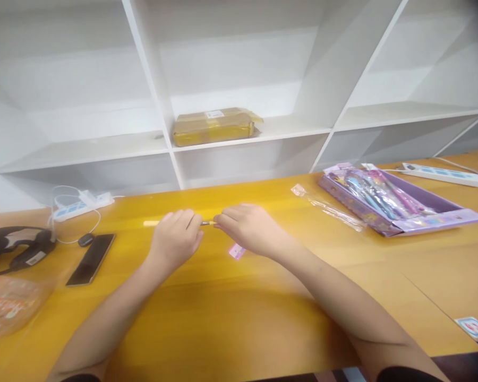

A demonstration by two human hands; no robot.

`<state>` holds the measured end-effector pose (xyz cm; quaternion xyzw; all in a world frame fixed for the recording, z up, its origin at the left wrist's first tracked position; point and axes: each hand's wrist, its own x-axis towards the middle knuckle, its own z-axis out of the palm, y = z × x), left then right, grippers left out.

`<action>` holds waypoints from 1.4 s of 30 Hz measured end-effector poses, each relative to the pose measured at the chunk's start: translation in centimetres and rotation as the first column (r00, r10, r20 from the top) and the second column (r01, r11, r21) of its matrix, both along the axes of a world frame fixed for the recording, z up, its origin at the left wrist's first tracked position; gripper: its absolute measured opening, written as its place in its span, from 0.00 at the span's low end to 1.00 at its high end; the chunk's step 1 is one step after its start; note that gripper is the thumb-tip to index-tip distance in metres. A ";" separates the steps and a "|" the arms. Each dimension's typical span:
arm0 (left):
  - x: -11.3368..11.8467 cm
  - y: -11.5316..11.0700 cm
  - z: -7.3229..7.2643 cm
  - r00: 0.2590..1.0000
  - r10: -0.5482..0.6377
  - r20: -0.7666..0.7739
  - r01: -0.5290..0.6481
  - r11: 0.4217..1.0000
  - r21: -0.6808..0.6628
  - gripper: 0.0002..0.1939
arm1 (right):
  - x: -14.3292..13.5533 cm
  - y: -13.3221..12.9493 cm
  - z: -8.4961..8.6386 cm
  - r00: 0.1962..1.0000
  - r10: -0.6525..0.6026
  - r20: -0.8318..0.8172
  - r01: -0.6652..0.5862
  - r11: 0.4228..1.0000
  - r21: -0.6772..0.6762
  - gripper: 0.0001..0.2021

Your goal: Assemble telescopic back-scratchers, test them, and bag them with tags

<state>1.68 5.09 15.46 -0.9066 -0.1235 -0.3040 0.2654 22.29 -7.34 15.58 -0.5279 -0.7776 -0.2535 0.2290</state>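
A thin pen-like stick lies level above the wooden table, its pale end poking out left of my left hand. The fingers of that hand are wrapped round it. Between the hands a short dark, ringed part of the stick shows. My right hand pinches its right end, and the tip is hidden by the fingers. Just below my right hand a small pink card lies on the table.
Right: clear plastic wrapper, purple box of wrapped pens, power strip, sticker. Left: phone, power strip with cables, black strap-like item, orange-printed bag. Behind, white shelves hold a taped parcel.
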 end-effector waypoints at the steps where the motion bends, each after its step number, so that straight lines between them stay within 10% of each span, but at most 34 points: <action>1: 0.2 -0.1 -0.2 1.000 0.012 0.003 -0.012 1.000 -0.011 0.11 | 0.0 0.1 -0.1 1.000 -0.001 0.009 0.001 1.000 0.016 0.19; 11: -0.9 4.5 0.2 0.986 0.163 0.044 -0.159 0.984 -0.076 0.12 | 4.1 0.3 0.5 0.994 -0.070 0.085 0.054 0.983 0.177 0.14; 18: -5.3 11.3 3.2 0.976 0.195 0.098 -0.194 0.981 -0.020 0.11 | 14.6 -1.5 2.3 0.975 -0.217 0.046 0.189 0.923 0.335 0.13; 25: -9.4 14.5 4.3 0.950 0.279 0.139 -0.273 0.960 -0.056 0.12 | 26.9 -5.3 0.4 0.851 -0.377 -0.365 0.488 0.826 0.283 0.10; 42: -7.4 12.9 3.6 0.889 0.409 0.207 -0.384 0.911 -0.152 0.08 | 26.3 -5.7 0.5 0.642 -0.453 -0.619 0.645 0.755 0.117 0.12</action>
